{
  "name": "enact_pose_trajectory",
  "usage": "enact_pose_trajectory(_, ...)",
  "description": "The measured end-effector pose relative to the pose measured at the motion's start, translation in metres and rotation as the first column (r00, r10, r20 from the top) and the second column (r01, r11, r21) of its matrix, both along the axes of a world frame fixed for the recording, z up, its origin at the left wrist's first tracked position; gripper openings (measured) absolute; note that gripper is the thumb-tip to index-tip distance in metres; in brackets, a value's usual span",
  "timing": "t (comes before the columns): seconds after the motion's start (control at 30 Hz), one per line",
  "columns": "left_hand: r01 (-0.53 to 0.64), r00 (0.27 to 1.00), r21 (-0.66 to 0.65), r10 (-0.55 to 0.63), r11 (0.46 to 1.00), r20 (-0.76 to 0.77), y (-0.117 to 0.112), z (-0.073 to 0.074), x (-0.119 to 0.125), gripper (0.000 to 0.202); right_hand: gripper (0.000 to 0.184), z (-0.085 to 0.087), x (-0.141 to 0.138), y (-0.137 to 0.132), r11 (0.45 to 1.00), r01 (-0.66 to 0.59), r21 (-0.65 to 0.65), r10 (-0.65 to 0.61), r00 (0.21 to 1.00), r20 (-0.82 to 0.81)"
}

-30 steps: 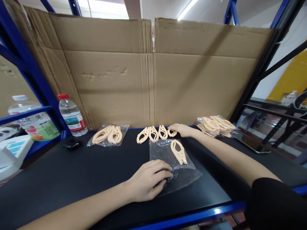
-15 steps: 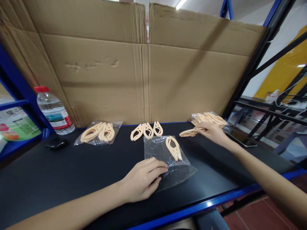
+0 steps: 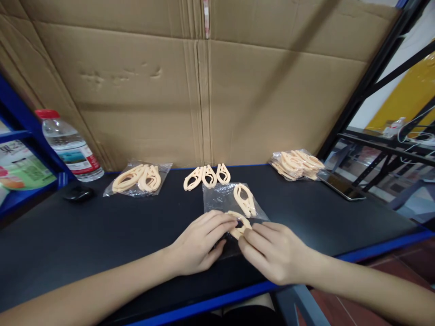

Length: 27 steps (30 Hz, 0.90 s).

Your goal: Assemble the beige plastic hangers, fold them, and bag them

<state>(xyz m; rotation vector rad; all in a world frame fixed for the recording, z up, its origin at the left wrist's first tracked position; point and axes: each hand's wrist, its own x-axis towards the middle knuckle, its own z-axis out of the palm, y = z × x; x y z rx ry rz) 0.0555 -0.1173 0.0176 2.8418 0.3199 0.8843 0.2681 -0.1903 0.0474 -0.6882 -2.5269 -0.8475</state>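
Observation:
My right hand (image 3: pixel 277 249) is closed on one end of a beige folding hanger (image 3: pixel 243 223), held at the near end of a clear plastic bag (image 3: pixel 217 198). Beside it my left hand (image 3: pixel 204 242) grips the bag's mouth, its fingertips near the same hanger. One folded hanger (image 3: pixel 244 199) lies in the bag. How far the held hanger reaches into the bag is hard to see, as fingers cover that edge. Behind the bag, a short row of loose folded hangers (image 3: pixel 209 177) lies on the black table (image 3: pixel 136 231).
To the left are a bag of hangers (image 3: pixel 149 179), a black mouse-like object (image 3: pixel 78 194) and a water bottle (image 3: pixel 73 151). At the right are a stack of bagged hangers (image 3: pixel 297 164) and a phone (image 3: pixel 343 186). A cardboard sheet (image 3: pixel 146 99) stands behind.
My right hand has come from beside the right-hand stack to the bag's mouth, bringing a hanger. My left hand has stayed at the bag. The view has tilted downward.

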Motion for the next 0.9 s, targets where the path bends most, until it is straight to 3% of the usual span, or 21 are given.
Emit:
enact_pose_trajectory(0.1, -0.006, 1.000, -0.028, 0.006, 1.000, 0.001, 0.001, -0.001, 0.000, 0.045, 0.022, -0.015, -0.012, 0.018, 0.998, 0.005, 0.068, -0.008, 0.999, 0.049)
enact_pose_trajectory(0.2, -0.026, 1.000, -0.046, 0.026, 0.999, 0.009, 0.001, -0.001, -0.001, 0.048, 0.025, -0.025, -0.019, 0.024, 0.998, 0.054, 0.031, -0.056, 0.997, 0.056)
enact_pose_trajectory(0.37, -0.023, 1.000, -0.033, 0.024, 0.999, 0.007, 0.002, -0.001, -0.002, 0.054, 0.025, -0.031, -0.025, 0.024, 0.956, 0.135, -0.260, -0.124, 0.991, 0.059)
enact_pose_trajectory(0.5, -0.010, 1.000, -0.016, 0.010, 1.000, 0.011, 0.002, -0.001, -0.002, 0.057, 0.052, -0.030, -0.031, 0.032, 0.856, 0.186, -0.482, -0.202, 0.979, 0.018)
enact_pose_trajectory(0.6, -0.005, 1.000, -0.005, 0.006, 1.000, 0.015, 0.002, -0.002, -0.003, 0.056, 0.072, -0.027, -0.036, 0.040, 0.782, 0.141, -0.608, -0.207, 0.978, -0.039)
enact_pose_trajectory(0.7, -0.023, 1.000, 0.000, 0.023, 1.000, 0.014, 0.002, -0.003, -0.004, 0.057, 0.078, -0.019, -0.037, 0.035, 0.737, 0.097, -0.669, -0.192, 0.979, -0.069)
enact_pose_trajectory(0.8, -0.051, 0.999, -0.010, 0.052, 0.999, 0.009, 0.001, -0.002, -0.006, 0.059, 0.073, 0.002, -0.029, 0.013, 0.756, 0.102, -0.647, -0.199, 0.977, -0.079)
enact_pose_trajectory(0.9, -0.041, 0.999, -0.055, 0.039, 0.998, -0.032, 0.000, 0.002, -0.007, 0.056, 0.033, 0.035, -0.014, 0.006, 0.811, 0.085, -0.578, -0.182, 0.977, -0.112)
